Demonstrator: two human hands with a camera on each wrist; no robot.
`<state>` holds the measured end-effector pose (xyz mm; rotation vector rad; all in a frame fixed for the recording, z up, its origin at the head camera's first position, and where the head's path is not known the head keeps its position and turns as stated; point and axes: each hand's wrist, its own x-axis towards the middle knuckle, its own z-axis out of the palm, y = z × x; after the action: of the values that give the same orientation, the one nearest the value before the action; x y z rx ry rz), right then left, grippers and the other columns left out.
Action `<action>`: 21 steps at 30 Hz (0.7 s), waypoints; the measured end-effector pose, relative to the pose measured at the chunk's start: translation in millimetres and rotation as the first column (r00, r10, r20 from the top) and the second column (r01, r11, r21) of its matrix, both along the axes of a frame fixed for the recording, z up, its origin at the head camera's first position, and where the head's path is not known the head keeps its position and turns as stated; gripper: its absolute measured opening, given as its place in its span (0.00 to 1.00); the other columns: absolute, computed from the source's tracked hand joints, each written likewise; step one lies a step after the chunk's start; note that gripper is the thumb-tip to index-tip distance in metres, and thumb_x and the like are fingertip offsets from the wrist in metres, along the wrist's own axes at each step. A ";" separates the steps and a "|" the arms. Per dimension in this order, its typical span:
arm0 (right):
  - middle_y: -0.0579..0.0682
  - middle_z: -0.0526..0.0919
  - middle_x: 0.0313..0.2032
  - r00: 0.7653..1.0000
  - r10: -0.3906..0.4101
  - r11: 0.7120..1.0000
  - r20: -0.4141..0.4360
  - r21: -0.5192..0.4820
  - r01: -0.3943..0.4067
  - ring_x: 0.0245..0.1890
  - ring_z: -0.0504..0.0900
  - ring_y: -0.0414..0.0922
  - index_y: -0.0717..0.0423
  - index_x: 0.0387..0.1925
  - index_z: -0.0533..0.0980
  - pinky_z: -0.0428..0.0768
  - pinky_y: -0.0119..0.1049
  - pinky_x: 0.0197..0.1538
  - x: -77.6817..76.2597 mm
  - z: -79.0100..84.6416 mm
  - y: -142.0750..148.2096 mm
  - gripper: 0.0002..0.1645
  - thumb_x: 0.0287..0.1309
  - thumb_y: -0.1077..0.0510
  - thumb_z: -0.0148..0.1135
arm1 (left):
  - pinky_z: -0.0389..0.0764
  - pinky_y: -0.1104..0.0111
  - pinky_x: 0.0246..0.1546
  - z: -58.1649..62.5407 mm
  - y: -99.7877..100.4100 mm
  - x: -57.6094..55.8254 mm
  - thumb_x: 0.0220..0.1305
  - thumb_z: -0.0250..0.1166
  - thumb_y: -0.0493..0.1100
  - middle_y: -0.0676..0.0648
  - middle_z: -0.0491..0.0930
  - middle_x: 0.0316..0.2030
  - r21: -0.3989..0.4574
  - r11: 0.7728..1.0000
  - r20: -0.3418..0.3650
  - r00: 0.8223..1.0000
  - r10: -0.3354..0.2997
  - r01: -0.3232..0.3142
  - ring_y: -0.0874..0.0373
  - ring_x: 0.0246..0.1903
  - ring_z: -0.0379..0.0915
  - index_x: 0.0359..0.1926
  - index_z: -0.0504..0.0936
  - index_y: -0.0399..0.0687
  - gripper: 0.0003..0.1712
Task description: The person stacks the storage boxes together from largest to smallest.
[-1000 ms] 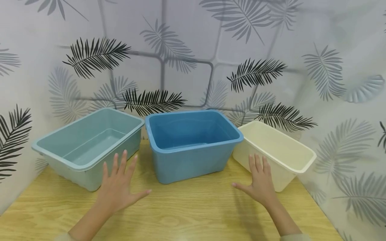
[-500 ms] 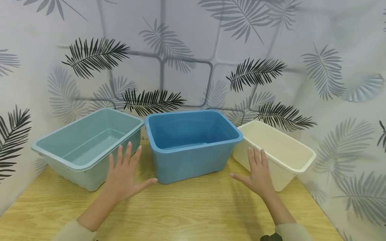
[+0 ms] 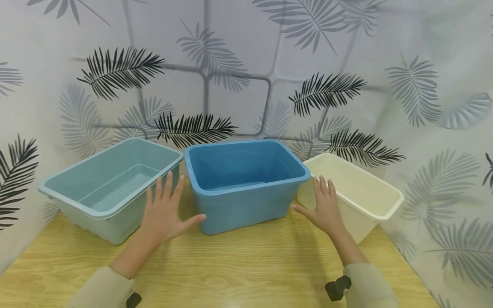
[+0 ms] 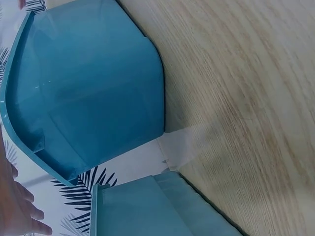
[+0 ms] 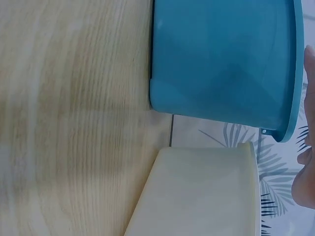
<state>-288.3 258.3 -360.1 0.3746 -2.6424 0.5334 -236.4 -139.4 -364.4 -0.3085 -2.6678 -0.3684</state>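
My left hand (image 3: 163,214) hovers with spread, straight fingers in front of the gap between the pale blue-green bin (image 3: 77,214) and the blue bin (image 3: 246,207). On the other side my right hand (image 3: 327,209), fingers straight and thumb out, is held before the cream bin (image 3: 358,184), near the blue bin's right corner. Neither hand holds anything. In the left wrist view, the left hand's fingers (image 4: 24,206) show at the left edge beside the blue bin (image 4: 93,88). Part of the right hand (image 5: 307,177) appears at the right edge of the right wrist view.
All three bins stand in a row on a wood-grain table (image 3: 231,273), the outer two angled. Behind them hangs a pale cloth (image 3: 239,51) printed with leaves. Small dark devices (image 3: 338,288) sit under the sleeves.
Both hands have moved forward toward the bins, the left also to the right and the right slightly to the left. More of the sleeves shows. The bins have stayed in place.
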 end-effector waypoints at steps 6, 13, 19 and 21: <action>0.69 0.46 0.70 0.999 0.011 1.000 0.049 -0.004 -0.011 0.70 0.38 0.66 0.70 0.69 0.47 0.44 0.62 0.68 -13.9 5.1 -7.3 0.63 0.46 0.36 0.65 | 0.41 0.38 0.65 3.4 4.4 -9.2 0.48 0.55 0.76 0.32 0.39 0.71 0.037 0.999 0.040 0.999 -0.002 0.000 0.35 0.70 0.36 0.72 0.41 0.43 0.63; 0.69 0.44 0.70 0.997 0.032 0.999 0.066 -0.018 -0.030 0.70 0.37 0.66 0.72 0.68 0.44 0.44 0.60 0.69 -30.2 6.2 -12.4 0.68 0.45 0.28 0.60 | 0.39 0.39 0.66 10.6 9.3 -17.7 0.51 0.52 0.76 0.33 0.35 0.72 0.065 0.998 0.083 0.996 -0.017 0.011 0.37 0.71 0.32 0.72 0.38 0.40 0.63; 0.73 0.45 0.69 0.997 0.066 0.998 0.044 0.021 -0.067 0.70 0.38 0.67 0.77 0.66 0.45 0.40 0.57 0.70 -38.3 9.9 -9.9 0.76 0.41 0.14 0.39 | 0.39 0.40 0.67 14.0 12.4 -23.6 0.53 0.51 0.75 0.33 0.34 0.72 0.068 0.998 0.111 0.994 -0.006 -0.001 0.37 0.71 0.31 0.72 0.38 0.37 0.63; 0.73 0.44 0.69 0.996 0.067 0.997 0.057 0.023 -0.068 0.70 0.38 0.67 0.77 0.66 0.45 0.41 0.57 0.70 -40.2 11.1 -9.7 0.76 0.42 0.14 0.37 | 0.38 0.40 0.67 14.9 13.4 -26.1 0.52 0.51 0.76 0.33 0.33 0.72 0.074 0.997 0.121 0.993 -0.008 -0.001 0.37 0.71 0.31 0.72 0.37 0.37 0.63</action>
<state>-328.5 248.6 -348.9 0.4642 -2.7008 0.5405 -262.5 -126.0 -349.5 -0.2759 -2.7644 -0.5013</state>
